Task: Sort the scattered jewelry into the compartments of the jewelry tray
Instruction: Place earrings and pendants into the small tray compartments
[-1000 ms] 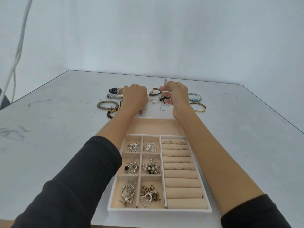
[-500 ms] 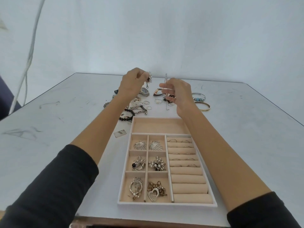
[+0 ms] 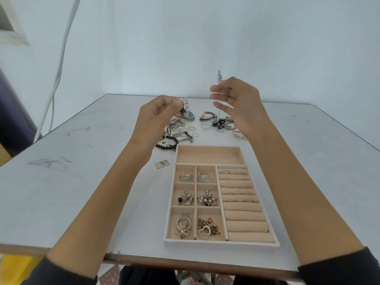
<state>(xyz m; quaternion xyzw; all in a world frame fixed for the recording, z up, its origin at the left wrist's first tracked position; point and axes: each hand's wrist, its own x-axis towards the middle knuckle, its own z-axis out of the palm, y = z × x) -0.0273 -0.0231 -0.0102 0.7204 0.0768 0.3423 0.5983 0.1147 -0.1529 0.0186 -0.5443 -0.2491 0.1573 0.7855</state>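
A beige jewelry tray (image 3: pixel 207 163) lies near the table's front edge. Its six small compartments hold brooches and earrings, its ring rolls (image 3: pixel 238 183) hold several thin rings, and its wide far compartment (image 3: pixel 209 154) is bare. My left hand (image 3: pixel 158 114) is raised above the pile, pinching a pearl bracelet with a black clover charm (image 3: pixel 183 105). My right hand (image 3: pixel 236 103) is raised too, fingers loosely curled around a thin silver chain (image 3: pixel 219 79) that sticks up above it and hangs below. Scattered jewelry (image 3: pixel 181 130) lies beyond the tray.
Beyond the tray lie a black bead bracelet (image 3: pixel 167 142), a silver watch (image 3: pixel 189 116), a brown-strap watch (image 3: pixel 207 115), loose rings and a dark tangle (image 3: pixel 224 124). A small card (image 3: pixel 162 163) lies left of the tray. A white cable (image 3: pixel 59 64) hangs at the left wall.
Both hands have risen from the pile. The left hand lifted the pearl bracelet up; the right hand raised the thin chain higher and its fingers spread. The view shifted down and back.
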